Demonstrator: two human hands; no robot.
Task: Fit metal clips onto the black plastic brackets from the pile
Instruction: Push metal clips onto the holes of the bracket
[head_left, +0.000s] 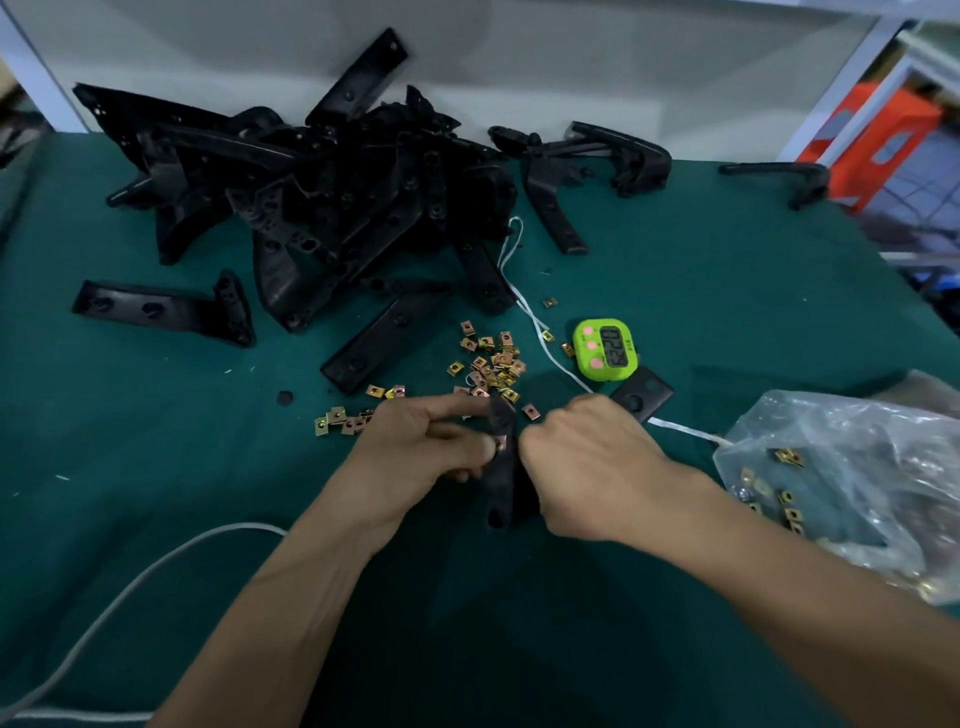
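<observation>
Head view: pinching a small brass-coloured clip (500, 442) against the edge of a matte black bracket (501, 488), left hand (415, 447) fingers (457, 411) narrowed tight around it. Gripping the same bracket from the opposite side with the right hand (587, 467), curled, fingertips hidden. Lies lengthwise away from the body, squarely between both sets of fingers, nearer the left for the clip. Scattered just beyond the fingers, folded sheet-metal loose clips (493, 366) on the green cloth-covered table (156, 467). Heaped well beyond and leftward, the tangled pile (311, 182).
</observation>
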